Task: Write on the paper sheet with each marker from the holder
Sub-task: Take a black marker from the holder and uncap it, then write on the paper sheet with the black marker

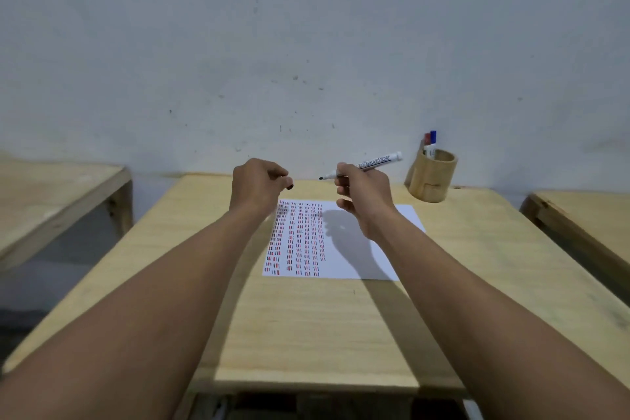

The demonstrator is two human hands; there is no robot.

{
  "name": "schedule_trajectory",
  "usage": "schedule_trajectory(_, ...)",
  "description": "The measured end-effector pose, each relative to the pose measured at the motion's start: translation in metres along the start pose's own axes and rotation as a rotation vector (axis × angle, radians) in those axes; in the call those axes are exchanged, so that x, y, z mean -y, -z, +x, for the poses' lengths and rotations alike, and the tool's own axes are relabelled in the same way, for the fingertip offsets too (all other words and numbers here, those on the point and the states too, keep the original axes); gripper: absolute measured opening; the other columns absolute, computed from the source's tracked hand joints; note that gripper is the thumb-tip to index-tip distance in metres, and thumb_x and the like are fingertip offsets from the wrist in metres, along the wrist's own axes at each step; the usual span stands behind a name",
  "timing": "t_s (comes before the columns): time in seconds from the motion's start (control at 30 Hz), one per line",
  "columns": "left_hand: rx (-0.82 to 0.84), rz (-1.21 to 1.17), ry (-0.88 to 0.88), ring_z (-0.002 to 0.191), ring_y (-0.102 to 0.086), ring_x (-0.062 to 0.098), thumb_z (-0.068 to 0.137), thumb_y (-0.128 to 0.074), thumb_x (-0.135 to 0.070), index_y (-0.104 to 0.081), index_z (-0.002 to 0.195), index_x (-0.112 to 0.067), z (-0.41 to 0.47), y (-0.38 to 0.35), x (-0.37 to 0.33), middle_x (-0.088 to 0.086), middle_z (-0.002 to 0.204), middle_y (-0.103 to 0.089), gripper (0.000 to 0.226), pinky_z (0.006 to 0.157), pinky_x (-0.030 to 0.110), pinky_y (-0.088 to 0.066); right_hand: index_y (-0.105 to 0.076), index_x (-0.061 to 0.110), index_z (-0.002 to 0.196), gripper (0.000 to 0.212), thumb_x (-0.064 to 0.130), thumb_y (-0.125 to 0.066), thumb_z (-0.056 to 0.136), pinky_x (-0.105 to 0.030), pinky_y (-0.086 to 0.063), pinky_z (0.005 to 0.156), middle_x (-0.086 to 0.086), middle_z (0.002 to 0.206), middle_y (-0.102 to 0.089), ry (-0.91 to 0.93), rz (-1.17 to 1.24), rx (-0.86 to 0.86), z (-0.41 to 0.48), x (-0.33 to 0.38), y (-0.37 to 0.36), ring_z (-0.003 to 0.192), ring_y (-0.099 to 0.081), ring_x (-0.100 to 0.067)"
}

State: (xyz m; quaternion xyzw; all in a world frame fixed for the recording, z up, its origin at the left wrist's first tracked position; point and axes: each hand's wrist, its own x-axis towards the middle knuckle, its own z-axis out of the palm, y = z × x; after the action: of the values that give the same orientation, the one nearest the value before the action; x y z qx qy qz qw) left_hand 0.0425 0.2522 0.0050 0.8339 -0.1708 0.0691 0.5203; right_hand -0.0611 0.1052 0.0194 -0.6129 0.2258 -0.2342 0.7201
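My right hand holds a white marker with its black tip bare and pointing left, raised above the paper sheet. My left hand is closed around the marker's black cap, a short gap left of the tip. The sheet lies on the wooden table and carries several columns of short red, blue and black strokes on its left half. A round wooden holder stands at the table's far right with a red marker and a blue marker upright in it.
A pale wall rises right behind the table's far edge. Another wooden table stands to the left across a gap, and a third one to the right.
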Motion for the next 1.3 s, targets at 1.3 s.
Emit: schedule_trajectory(1.3,0.268,0.669,-0.016,0.146,-0.029,0.034,0.098,-0.030,-0.020,-0.050,0.145,-0.028,-0.074,0.012,0.074,0.010,0.142,-0.051,0.052,0.118,0.062,-0.009,-0.065,-0.001,0.087,0.028,0.027,-0.065,0.083,-0.044,-0.056,0.065,-0.004,0.070,-0.074,0.201,-0.683,-0.005,-0.056,-0.067,0.024,0.058,-0.062,-0.019)
